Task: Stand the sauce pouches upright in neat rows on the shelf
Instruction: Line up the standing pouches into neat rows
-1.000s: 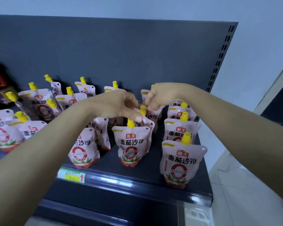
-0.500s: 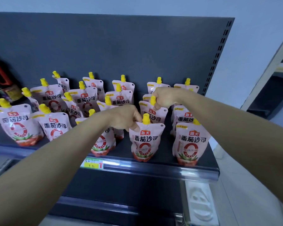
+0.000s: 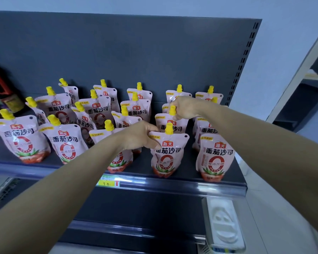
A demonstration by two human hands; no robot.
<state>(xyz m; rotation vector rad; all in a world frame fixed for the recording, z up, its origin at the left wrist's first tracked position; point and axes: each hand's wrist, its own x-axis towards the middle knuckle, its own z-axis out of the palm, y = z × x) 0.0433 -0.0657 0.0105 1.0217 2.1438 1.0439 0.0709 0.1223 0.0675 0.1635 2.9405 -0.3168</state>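
Several pink sauce pouches with yellow caps stand in rows on the dark shelf [image 3: 184, 178]. My left hand [image 3: 141, 135] pinches the top left corner of the front pouch [image 3: 168, 153] in the second column from the right. My right hand [image 3: 186, 107] grips the top of the pouch behind it [image 3: 170, 124], by its yellow cap. At the front right corner another pouch [image 3: 216, 158] stands upright. My left forearm partly hides a front pouch [image 3: 117, 160]. The pouches on the left [image 3: 21, 138] stand less evenly, some turned sideways.
The shelf's grey back panel [image 3: 117, 52] rises behind the rows. Dark bottles [image 3: 0, 92] stand at the far left. A yellow price tag [image 3: 107, 181] sits on the shelf's front rail. A white moulded tray [image 3: 223, 226] lies below right. The shelf ends at the right, beside a pale wall.
The view has drawn back from the shelf and shifted left. My left hand moved from the pouch tops down to the front pouch's corner. My right hand stayed on the pouch behind.
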